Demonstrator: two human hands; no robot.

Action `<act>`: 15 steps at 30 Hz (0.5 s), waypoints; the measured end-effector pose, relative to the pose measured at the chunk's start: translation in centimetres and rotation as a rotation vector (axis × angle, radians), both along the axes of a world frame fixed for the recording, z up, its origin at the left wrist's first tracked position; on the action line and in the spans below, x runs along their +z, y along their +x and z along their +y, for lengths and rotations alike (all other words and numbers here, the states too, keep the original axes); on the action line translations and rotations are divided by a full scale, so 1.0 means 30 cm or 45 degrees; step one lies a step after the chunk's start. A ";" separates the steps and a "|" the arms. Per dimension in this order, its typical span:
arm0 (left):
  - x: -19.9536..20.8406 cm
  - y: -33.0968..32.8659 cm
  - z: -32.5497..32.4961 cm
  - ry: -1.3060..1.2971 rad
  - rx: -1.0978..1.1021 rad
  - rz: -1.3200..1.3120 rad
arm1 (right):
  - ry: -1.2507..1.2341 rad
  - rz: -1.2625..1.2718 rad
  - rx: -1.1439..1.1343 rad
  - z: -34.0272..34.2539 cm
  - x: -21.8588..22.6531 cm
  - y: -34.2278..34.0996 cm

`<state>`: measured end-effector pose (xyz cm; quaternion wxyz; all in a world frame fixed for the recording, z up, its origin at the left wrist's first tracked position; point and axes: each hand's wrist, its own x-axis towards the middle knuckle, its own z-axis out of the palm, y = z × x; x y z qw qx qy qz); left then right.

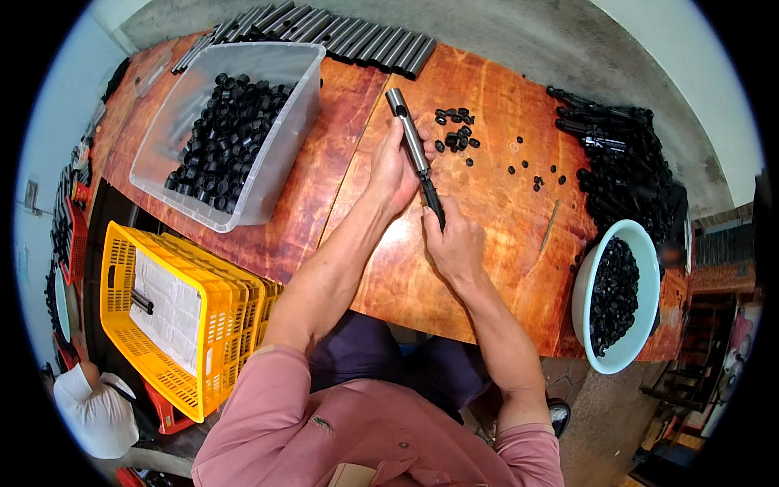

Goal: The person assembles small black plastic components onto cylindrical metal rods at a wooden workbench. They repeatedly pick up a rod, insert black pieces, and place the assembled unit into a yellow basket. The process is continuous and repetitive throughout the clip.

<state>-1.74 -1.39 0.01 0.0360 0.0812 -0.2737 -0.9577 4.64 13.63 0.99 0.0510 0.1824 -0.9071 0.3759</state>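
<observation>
My left hand (391, 172) is wrapped round a shiny metal tube (411, 134), which slants away from me above the table and has a dark round hole near its far end. A slim black piece (432, 197) meets the tube's near end in line with it; whether it sits inside the tube I cannot tell. My right hand (456, 245) is closed round the near part of this black piece. Right of the tube lie loose small black caps (457, 140) on the wooden table (349, 183).
At the left stands a clear plastic bin (280, 154) of black rings, with a stacked yellow crate (203, 349) below it. Metal tubes (373, 45) line the far edge. At the right are a heap of black parts (621, 162) and a pale blue basin (596, 357). A person (93, 410) is at lower left.
</observation>
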 end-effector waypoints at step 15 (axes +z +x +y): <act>0.014 0.057 0.122 -0.397 -0.327 0.188 | -0.286 0.031 -0.129 0.042 0.012 -0.060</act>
